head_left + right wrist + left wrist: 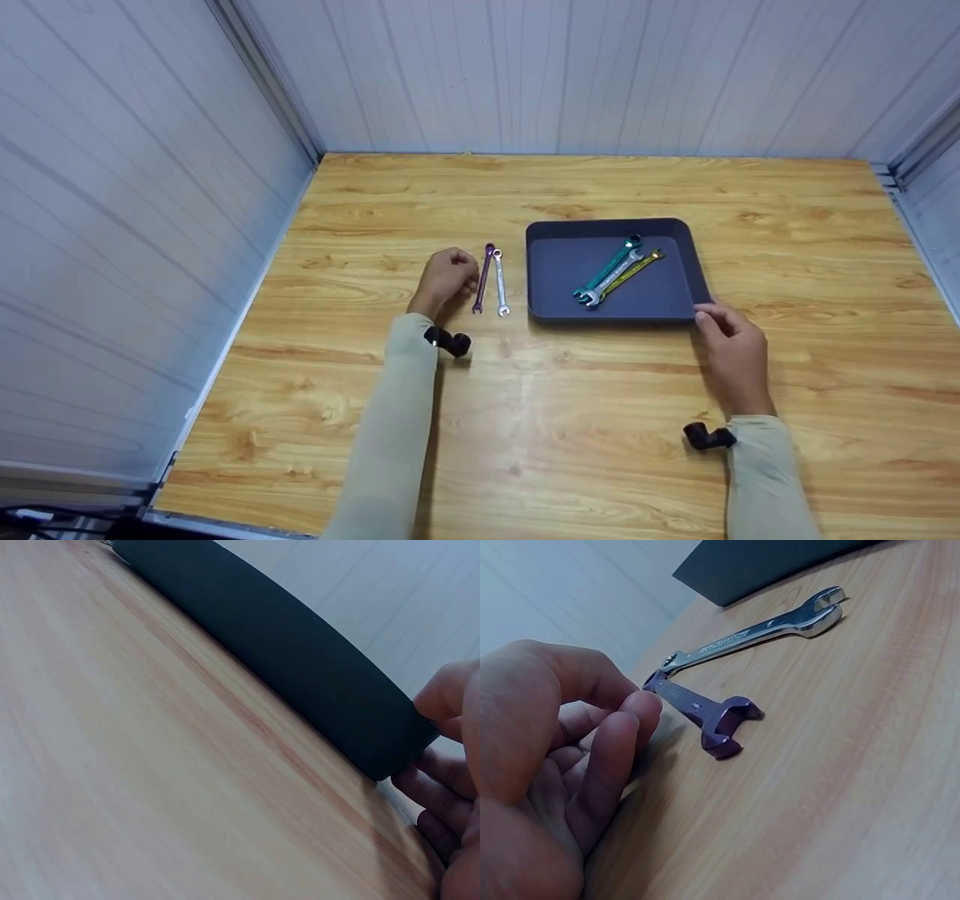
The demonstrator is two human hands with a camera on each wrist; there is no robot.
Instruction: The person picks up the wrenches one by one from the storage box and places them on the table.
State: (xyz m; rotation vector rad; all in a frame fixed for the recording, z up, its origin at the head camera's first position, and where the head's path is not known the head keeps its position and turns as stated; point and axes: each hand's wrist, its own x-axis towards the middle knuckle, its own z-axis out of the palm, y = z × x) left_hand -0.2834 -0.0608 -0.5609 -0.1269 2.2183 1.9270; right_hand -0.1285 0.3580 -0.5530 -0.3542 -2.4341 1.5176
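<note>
Noting a purple wrench (484, 279) on the bench (585, 397) at the left hand's (448, 279) 3 o'clock, ring end toward 12, forked end toward 6. A silver wrench (501, 285) lies just beside it; the dark tray (559, 262) sits at that wrench's 3 o'clock. Left hand: fingers loosely curled, thumb and index tips close together by the purple shaft; cannot tell whether they pinch it. Right hand (735, 351): thumb and fingers pinch the tray's 4 o'clock corner.

Handling, by judgement: wrench rigid, hard to damage, modest in weight, probably slick on its polished finish. Best hold is mid-shaft, by the edges, since it lies low and thin. Tray looks stiff and light; its rim should grip well.

Poorly seen: inside the tray a green wrench (611, 265), second silver wrench (616, 276) and yellow wrench (630, 275) overlap, ends bunched toward 8 o'clock; perhaps another green one lies among them. Left wrist view: fingertips mask part of the purple shaft, tray mostly cut off. Right wrist view: tray's outer wall only, contents hidden.
</note>
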